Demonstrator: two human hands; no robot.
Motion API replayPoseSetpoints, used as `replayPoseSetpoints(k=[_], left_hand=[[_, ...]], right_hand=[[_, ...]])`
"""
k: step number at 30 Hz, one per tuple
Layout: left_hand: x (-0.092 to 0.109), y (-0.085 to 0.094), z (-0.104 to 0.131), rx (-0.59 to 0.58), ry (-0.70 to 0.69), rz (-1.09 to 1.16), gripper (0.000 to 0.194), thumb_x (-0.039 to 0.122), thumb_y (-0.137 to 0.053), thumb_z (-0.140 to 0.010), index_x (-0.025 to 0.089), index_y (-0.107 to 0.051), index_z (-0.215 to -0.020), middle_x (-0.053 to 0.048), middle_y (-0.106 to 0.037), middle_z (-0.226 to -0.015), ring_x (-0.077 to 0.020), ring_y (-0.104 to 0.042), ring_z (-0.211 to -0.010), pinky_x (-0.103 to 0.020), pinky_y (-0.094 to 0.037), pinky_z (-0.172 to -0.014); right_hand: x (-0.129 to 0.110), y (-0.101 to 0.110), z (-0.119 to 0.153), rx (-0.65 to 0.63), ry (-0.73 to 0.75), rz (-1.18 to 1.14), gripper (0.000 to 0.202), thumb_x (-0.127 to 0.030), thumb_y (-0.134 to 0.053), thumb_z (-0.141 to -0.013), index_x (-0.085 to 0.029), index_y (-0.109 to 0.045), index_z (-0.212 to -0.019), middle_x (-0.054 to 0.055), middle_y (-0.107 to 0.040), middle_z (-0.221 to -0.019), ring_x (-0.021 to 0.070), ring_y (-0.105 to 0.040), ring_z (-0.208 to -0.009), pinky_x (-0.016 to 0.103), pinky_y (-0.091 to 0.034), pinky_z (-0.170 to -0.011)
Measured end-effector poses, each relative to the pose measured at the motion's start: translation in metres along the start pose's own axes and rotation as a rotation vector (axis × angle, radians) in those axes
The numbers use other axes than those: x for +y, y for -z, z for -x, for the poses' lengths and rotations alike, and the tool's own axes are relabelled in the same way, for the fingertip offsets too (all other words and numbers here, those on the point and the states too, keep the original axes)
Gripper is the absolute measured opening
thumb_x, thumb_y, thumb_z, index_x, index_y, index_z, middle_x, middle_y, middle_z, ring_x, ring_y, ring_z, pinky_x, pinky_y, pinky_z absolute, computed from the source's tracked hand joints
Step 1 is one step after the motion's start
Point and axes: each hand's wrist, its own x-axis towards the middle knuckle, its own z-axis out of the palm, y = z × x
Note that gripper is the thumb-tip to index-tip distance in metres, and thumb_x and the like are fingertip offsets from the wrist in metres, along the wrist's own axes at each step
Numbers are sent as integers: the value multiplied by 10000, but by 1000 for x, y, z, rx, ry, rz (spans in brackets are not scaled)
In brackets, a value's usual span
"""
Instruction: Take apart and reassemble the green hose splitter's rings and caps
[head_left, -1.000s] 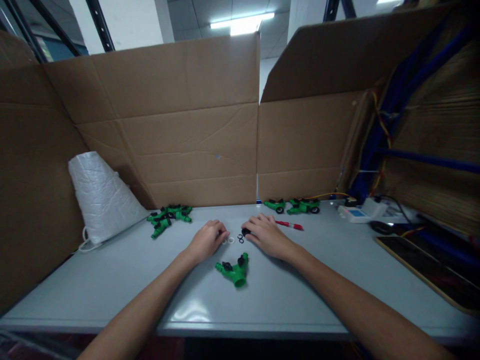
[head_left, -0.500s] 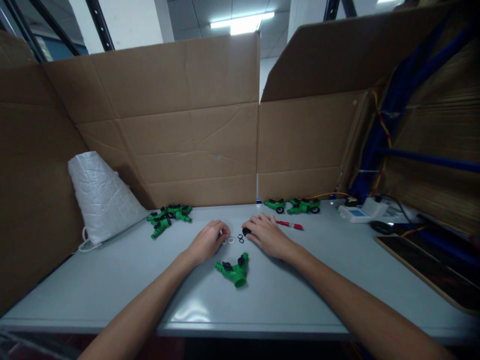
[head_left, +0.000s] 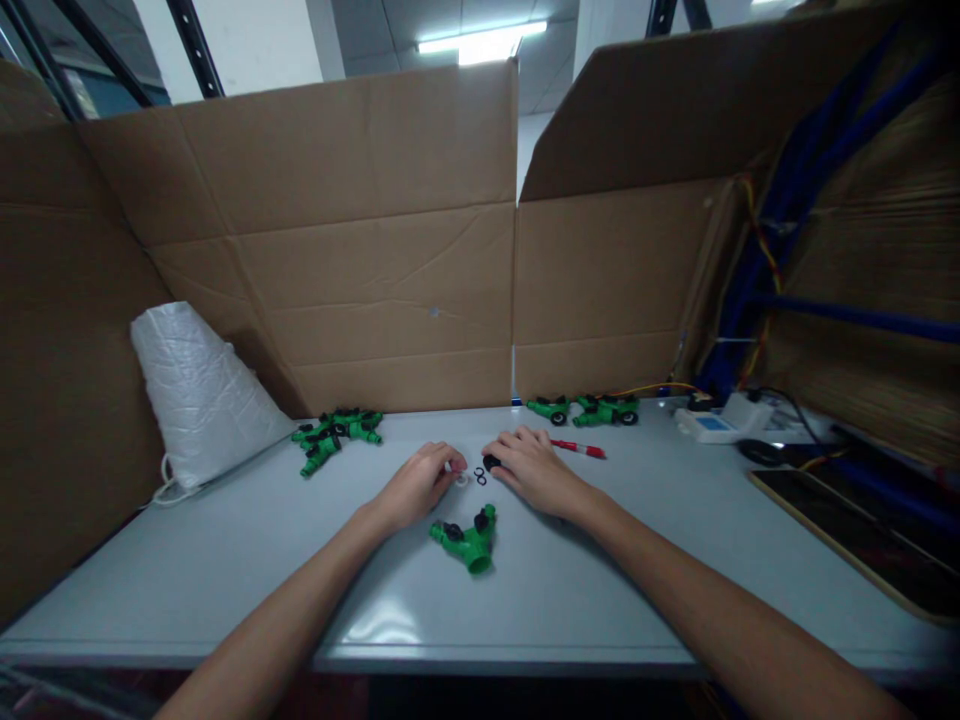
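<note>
My left hand (head_left: 421,483) rests low over the table with its fingertips pinched together at a small white sealing ring (head_left: 462,480); the fingers partly hide it. Beside it lie two small black O-rings (head_left: 481,476). My right hand (head_left: 529,468) lies palm down, its thumb and fingers closed on a round black cap (head_left: 491,462) at the tabletop. Nearer to me, between my forearms, a green Y-shaped hose splitter (head_left: 471,545) with two black valve levers lies with its wide opening towards me.
Several green splitters (head_left: 322,452) are grouped at the back left, and more green splitters (head_left: 600,410) at the back right. A red marker pen (head_left: 577,449) lies behind my right hand. A white bag (head_left: 202,400), a power strip (head_left: 720,426) and a dark panel (head_left: 862,540) flank them; cardboard walls (head_left: 390,260) enclose the table.
My left fingertips have shifted slightly right, onto the white ring that lay beside them. My right hand keeps its place at the black cap. The splitter has not moved.
</note>
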Motion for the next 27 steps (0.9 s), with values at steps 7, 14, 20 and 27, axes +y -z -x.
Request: replayPoseSetpoints(k=[7, 14, 20, 27], left_hand=[[0, -3, -1, -21, 1, -14, 202, 82, -558, -950, 221, -650, -1063, -47, -683, -1039, -217, -615, -1007, -319, -494, -895], [0, -2, -1, -24, -10, -4, 198, 95, -549, -959, 222, -667, -1055, -56, -683, -1046, -222, -612, -1008, -330, -494, -900], [0, -1, -1, -12, -2, -3, 202, 92, -547, -954, 223, -669, -1047, -58, -686, -1043, -227, -613, -1008, -340, -496, -908], [3, 4, -2, 15, 10, -31, 196, 92, -518, -964, 218, -654, -1030, -60, -679, -1029, -230, -614, -1001, -337, -492, -897]], right_hand=[[-2, 1, 0, -2, 2, -2, 206, -297, -558, -1063, -290, -654, -1245, 78, -673, -1166, 294, -506, -1106, 433, -324, -940], [-3, 4, 0, -7, -4, 3, 196, -290, -564, -1058, -289, -653, -1233, 75, -678, -1167, 291, -521, -1093, 440, -332, -935], [-3, 5, 0, -13, 1, 9, 199, -302, -581, -1052, -294, -652, -1238, 76, -679, -1164, 291, -527, -1095, 434, -338, -933], [-2, 2, 0, 4, 6, 7, 191, -303, -582, -1053, -282, -660, -1226, 76, -678, -1161, 300, -515, -1103, 436, -327, -928]])
